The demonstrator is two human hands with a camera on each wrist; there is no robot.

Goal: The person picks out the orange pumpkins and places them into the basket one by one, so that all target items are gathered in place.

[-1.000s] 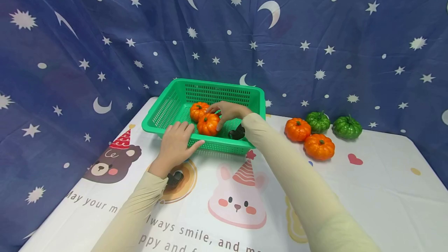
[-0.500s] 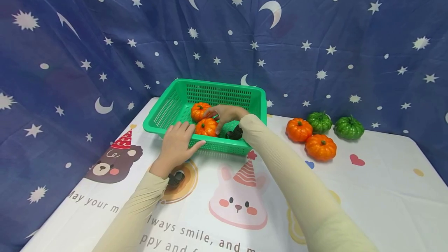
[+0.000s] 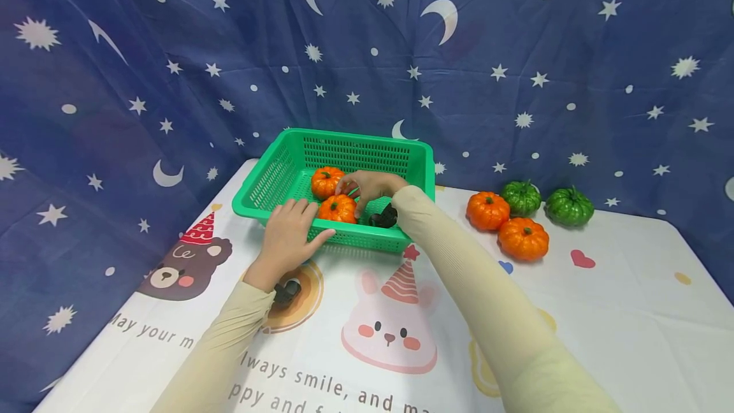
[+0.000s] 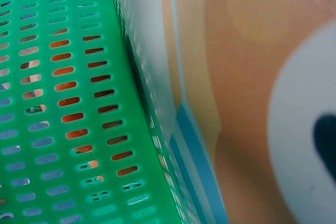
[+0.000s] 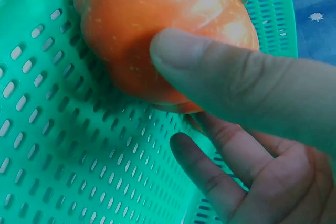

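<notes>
A green plastic basket (image 3: 421, 164) with slotted walls stands on the table against the backdrop. Two small orange pumpkins are inside: a rear pumpkin (image 3: 325, 182) and a front pumpkin (image 3: 337, 209) close beside it. My right hand (image 3: 369, 185) reaches in over the near rim and holds the front pumpkin; its thumb (image 5: 184, 56) lies across the ribbed side, with the other fingers partly hidden behind. My left hand (image 3: 289, 234) grips the near rim, fingers over the edge and thumb outside. In the left wrist view, orange shows through the slots of the basket wall (image 4: 113, 129).
Right of the basket, two orange pumpkins (image 3: 523, 239) and two green pumpkins (image 3: 569, 207) sit together on the table. A printed white tablecloth (image 3: 619, 311) covers the table. Behind hangs a dark blue curtain (image 3: 487, 101) with moons and stars.
My right hand has lowered the front pumpkin slightly, down and left inside the basket, and has hardly moved in the last half second. The left hand stays on the rim.
</notes>
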